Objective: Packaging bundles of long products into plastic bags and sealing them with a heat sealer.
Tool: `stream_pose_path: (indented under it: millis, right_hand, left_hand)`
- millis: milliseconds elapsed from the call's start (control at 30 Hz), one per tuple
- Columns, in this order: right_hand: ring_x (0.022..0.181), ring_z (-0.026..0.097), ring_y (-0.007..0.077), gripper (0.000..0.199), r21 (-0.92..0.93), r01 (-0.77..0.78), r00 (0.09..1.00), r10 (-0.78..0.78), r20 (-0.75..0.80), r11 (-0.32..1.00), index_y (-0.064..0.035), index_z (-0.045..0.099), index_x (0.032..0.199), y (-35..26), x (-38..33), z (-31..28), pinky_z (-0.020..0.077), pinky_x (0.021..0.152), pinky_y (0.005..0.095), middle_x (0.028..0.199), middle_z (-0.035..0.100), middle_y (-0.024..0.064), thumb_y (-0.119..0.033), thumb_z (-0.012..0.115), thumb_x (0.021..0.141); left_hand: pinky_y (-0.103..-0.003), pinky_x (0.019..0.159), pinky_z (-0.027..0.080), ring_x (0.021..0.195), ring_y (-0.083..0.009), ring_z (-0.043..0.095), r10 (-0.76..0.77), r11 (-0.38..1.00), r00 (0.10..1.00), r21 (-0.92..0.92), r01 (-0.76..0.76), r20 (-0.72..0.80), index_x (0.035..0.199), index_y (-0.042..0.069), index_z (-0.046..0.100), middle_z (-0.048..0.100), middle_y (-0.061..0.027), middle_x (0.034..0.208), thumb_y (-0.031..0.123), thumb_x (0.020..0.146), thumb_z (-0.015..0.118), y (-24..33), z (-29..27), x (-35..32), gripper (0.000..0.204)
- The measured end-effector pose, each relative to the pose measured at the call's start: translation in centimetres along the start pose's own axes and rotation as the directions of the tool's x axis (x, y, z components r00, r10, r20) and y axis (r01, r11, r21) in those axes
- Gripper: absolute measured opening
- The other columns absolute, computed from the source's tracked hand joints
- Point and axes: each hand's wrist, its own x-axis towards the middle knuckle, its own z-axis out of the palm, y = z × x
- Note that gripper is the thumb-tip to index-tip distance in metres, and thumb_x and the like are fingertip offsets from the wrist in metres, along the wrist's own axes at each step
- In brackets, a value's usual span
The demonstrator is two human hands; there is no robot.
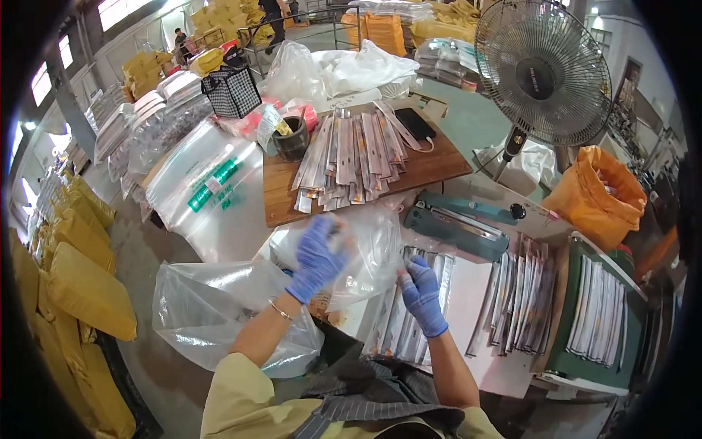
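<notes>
My left hand (320,252), in a blue knitted glove, is raised over a clear plastic bag (369,241) in front of a wooden board (439,164). Motion smears its fingers, so I cannot see whether it holds anything. My right hand (424,298), gloved the same way, rests at the far end of a row of long, narrow, flat plastic packets (391,325). Its fingers are bent together there, and what lies between them is hidden. Just beyond it stands a green bag sealer (457,225). Similar narrow packets (351,157) lie heaped on the board.
More packets (515,296) lie right of my right hand, and others on a green belt (578,358). A dark cup (292,139) and a black phone (414,124) sit on the board. A fan (541,77) and an orange sack (596,197) stand at right; yellow sacks (91,289) line the left.
</notes>
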Motion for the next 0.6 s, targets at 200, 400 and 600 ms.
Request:
stream_pose_path:
  millis: [200, 400, 600]
  right_hand:
    - [0.061, 0.047, 0.0212, 0.012, 0.06, 0.059, 0.994, -0.064, 0.088, 0.996, 0.0038, 0.054, 0.07, -0.3, 1.8, 0.7, 0.0388, 0.057, 0.0307, 0.066, 0.046, 0.0105, -0.005, 0.049, 0.078]
    - [0.06, 0.045, 0.019, 0.014, 0.136, -0.125, 0.992, 0.126, 0.0, 0.983, 0.0038, 0.051, 0.067, 1.3, 1.5, 0.1, 0.037, 0.056, 0.0289, 0.064, 0.046, 0.0096, -0.005, 0.049, 0.078]
    - [0.069, 0.047, 0.0177, 0.015, 0.186, -0.123, 0.992, 0.122, 0.017, 0.975, 0.0032, 0.055, 0.068, -1.8, 0.4, 1.5, 0.0381, 0.068, 0.0286, 0.069, 0.05, 0.0104, -0.006, 0.05, 0.079]
  left_hand:
    - [-0.026, 0.059, 0.042, 0.06, -0.0083, 0.051, -0.077, 0.89, 0.871, -0.361, 0.279, 0.486, 0.074, 0.005, 0.059, 0.056, -0.005, 0.061, 0.014, 0.077, 0.059, -0.8, 2.5, -0.7, 0.009]
    - [-0.036, 0.078, 0.04, 0.086, -0.0268, 0.051, 0.293, 0.95, 0.947, -0.146, -0.274, 0.129, 0.068, 0.011, 0.056, 0.056, -0.0075, 0.088, 0.011, 0.069, 0.057, 2.9, -0.2, 1.9, 0.002]
    - [-0.046, 0.091, 0.03, 0.11, -0.0353, 0.036, 0.148, 0.977, 0.916, 0.086, -0.193, 0.374, 0.082, 0.009, 0.063, 0.041, -0.0143, 0.121, 0.027, 0.067, 0.055, 2.6, 4.9, -3.7, 0.025]
